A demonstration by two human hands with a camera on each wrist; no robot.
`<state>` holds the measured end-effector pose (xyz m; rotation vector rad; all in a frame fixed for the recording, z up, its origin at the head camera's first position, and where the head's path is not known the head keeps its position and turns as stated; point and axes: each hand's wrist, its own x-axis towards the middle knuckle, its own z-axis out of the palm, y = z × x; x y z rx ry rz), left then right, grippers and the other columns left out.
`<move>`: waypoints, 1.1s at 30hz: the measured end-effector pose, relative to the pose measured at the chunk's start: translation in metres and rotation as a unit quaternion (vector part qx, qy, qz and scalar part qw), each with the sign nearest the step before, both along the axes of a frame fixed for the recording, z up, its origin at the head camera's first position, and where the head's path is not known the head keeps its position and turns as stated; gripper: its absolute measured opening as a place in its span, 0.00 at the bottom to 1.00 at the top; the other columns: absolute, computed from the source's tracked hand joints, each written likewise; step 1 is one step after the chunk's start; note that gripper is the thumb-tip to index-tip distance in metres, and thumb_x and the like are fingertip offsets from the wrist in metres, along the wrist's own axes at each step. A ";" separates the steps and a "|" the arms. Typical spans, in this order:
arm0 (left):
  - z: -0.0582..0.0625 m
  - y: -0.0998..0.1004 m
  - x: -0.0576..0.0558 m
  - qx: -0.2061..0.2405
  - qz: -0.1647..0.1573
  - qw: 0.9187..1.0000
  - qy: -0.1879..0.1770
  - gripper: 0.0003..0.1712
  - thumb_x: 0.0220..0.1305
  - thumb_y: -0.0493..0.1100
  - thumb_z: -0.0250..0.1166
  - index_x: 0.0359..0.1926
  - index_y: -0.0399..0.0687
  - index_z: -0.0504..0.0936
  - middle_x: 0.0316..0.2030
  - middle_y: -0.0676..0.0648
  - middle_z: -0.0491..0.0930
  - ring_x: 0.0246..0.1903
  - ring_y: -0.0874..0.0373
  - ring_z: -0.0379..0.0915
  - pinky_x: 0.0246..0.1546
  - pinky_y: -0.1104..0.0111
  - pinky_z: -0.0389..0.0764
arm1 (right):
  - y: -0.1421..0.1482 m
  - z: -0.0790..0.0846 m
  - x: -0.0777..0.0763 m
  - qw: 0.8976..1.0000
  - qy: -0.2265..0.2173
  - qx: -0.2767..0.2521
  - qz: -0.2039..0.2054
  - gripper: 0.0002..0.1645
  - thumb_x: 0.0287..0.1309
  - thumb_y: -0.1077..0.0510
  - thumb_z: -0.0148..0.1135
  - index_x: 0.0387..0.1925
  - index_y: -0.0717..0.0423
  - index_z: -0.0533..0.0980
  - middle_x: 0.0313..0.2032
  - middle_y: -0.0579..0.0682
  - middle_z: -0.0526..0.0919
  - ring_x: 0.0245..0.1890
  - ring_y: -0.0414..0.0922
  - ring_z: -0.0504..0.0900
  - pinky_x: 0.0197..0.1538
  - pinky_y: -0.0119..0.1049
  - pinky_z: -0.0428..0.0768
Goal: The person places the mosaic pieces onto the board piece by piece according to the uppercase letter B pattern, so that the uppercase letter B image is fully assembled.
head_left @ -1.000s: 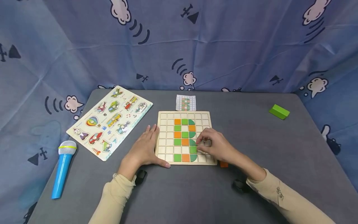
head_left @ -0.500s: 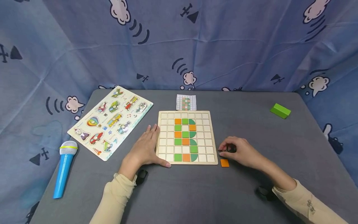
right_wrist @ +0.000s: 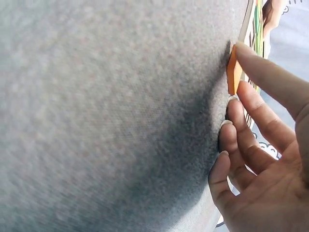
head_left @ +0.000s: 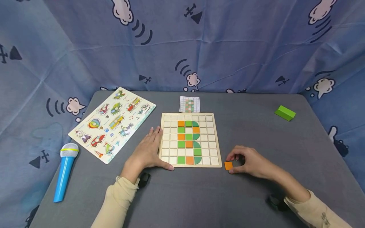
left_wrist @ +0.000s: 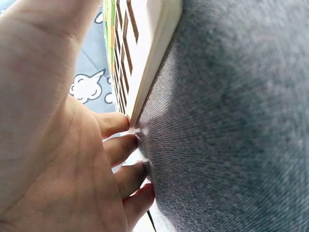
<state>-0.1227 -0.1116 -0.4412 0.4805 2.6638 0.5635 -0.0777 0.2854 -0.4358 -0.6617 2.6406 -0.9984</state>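
Observation:
A wooden grid board [head_left: 211, 137] lies on the table, with orange and green square tiles and dark green rounded tiles in its middle columns. My left hand [head_left: 146, 152] rests at the board's left side, fingers extended along the edge and thumb at the near left corner. In the left wrist view its fingertips touch the side of the board [left_wrist: 152, 63]. Just off the near right corner, my right hand [head_left: 251, 162] pinches an orange square tile [head_left: 228, 166] between thumb and index finger. The right wrist view shows this tile [right_wrist: 233, 72] tilted up, thumb on one edge.
A small pattern card [head_left: 189, 104] lies behind the board. To the left are a picture puzzle board [head_left: 114, 122] and a blue toy microphone [head_left: 64, 177]. A green block [head_left: 285, 113] sits at the far right. A patterned blue cloth [head_left: 242, 47] hangs behind the table.
My right hand has left the board, moved right and toward me, and taken hold of the orange tile at the corner. The left hand stays at the board's side.

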 end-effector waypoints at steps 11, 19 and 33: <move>-0.001 -0.001 0.001 0.001 0.005 1.000 0.001 0.90 0.36 0.72 0.87 0.85 0.34 0.41 0.86 0.35 0.40 0.86 0.38 0.33 0.86 0.47 0.48 | -0.006 -0.001 -0.004 1.000 0.006 0.009 0.003 0.16 0.50 0.58 0.85 0.36 0.42 0.84 0.35 0.37 0.81 0.35 0.36 0.76 0.38 0.31 0.77; 0.000 -0.002 0.002 0.004 0.007 1.000 -0.003 0.90 0.37 0.71 0.87 0.85 0.34 0.41 0.86 0.35 0.40 0.86 0.38 0.32 0.86 0.47 0.47 | -0.025 0.004 -0.018 1.000 -0.004 0.006 -0.003 0.14 0.53 0.59 0.83 0.39 0.46 0.85 0.33 0.40 0.83 0.34 0.39 0.77 0.37 0.32 0.78; 0.001 0.000 0.002 0.006 0.004 1.000 0.001 0.90 0.36 0.71 0.87 0.85 0.34 0.41 0.86 0.35 0.40 0.86 0.38 0.33 0.86 0.48 0.48 | -0.080 -0.009 -0.034 0.996 0.052 -0.070 -0.026 0.16 0.52 0.60 0.84 0.43 0.51 0.89 0.38 0.45 0.87 0.35 0.45 0.77 0.37 0.33 0.75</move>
